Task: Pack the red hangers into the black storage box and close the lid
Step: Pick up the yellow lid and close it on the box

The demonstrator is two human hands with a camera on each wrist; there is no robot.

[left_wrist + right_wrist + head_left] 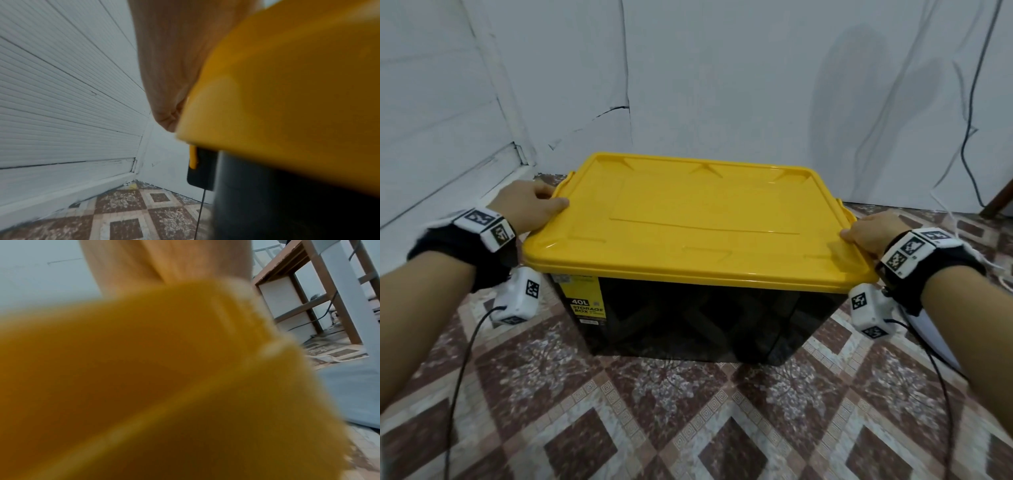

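The black storage box (pixel 688 318) stands on the floor with its yellow lid (pixel 688 219) lying flat on top. My left hand (pixel 534 209) grips the lid's left edge, thumb on top and fingers curled by the yellow side latch (pixel 566 181). My right hand (pixel 869 233) grips the lid's right edge, thumb on top and fingers hidden under the rim. In the left wrist view the left hand (pixel 174 56) lies against the lid (pixel 287 81) above the box wall (pixel 267 203). The right wrist view is filled by the blurred lid (pixel 144 369) under the right hand (pixel 164 259). No red hangers show.
Patterned brown tiled floor (pixel 654 411) spreads in front of the box. White walls (pixel 688 85) close the back and left. A black cable (pixel 969 120) hangs at the right. A wooden frame (pixel 329 296) stands to the right, with a pale blue-grey object (pixel 349 394) on the floor.
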